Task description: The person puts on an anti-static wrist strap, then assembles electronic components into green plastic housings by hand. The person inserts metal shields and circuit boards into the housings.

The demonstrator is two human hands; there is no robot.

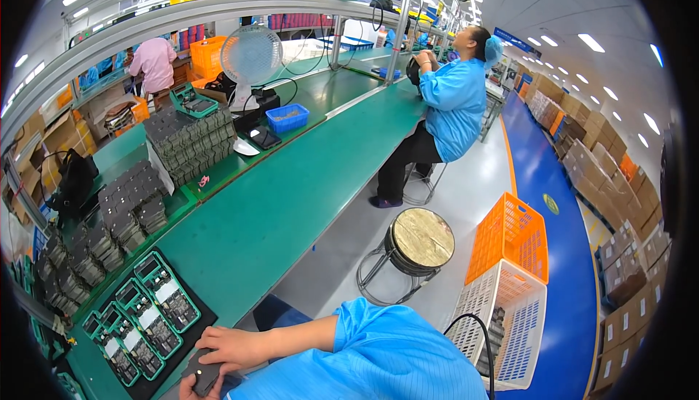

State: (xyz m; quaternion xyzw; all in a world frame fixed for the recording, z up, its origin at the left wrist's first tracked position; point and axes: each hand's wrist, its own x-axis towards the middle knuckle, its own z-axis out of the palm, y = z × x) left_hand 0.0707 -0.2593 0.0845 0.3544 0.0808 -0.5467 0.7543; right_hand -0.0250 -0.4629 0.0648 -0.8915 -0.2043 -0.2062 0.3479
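Observation:
At the lower edge, a small dark grey flat part [204,372] sits between my two hands. My right hand [234,347] comes in from the right and is closed on its upper side, fingers over the top. My left hand [198,389], partly cut off by the picture's edge, pinches the lower end. Just left of them, a black tray [191,333] lies on the green table [240,254], bearing several green-framed device housings [167,294] with grey and white parts inside.
Stacks of dark grey parts [131,200] line the table's left side, near a fan [251,54] and a blue bin [287,117]. A co-worker [455,101] in blue sits farther along. On my right stand a round stool [420,238], an orange crate [535,243] and a white crate [528,320].

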